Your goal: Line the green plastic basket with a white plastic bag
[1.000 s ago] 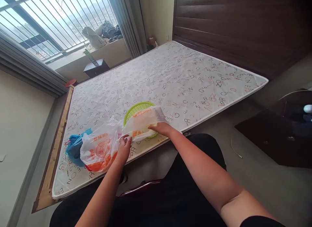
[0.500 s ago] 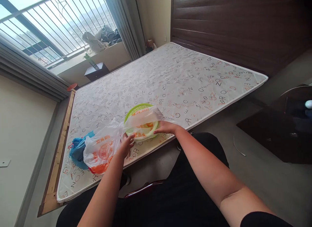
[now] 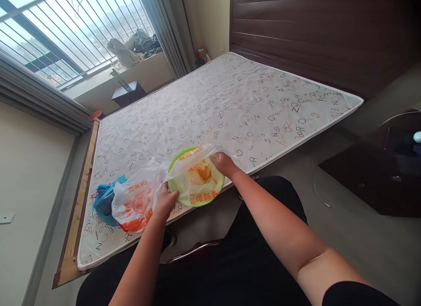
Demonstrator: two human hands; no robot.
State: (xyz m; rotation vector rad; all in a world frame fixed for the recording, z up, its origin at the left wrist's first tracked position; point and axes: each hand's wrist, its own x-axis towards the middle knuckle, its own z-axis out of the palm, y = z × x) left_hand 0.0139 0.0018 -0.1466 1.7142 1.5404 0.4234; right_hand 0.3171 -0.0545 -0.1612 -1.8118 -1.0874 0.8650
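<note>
Both hands on the bag (image 3: 197, 176) spread over the green basket (image 3: 184, 200), near mattress (image 3: 230, 104) edge. Left hand (image 3: 165, 201) pinching bag's edge at 8 o'clock; right hand (image 3: 224, 162) fingers gripping it at 2 o'clock. Second bag (image 3: 134, 201) just left.

Had single head cam only, no second view to overlap. Looked forward and down from seated height, tilted, wide lens. Sat close over both forearms and near mattress (image 3: 230, 100) edge; window (image 3: 59, 30) fell upper left, headboard (image 3: 312, 30) upper right.
</note>
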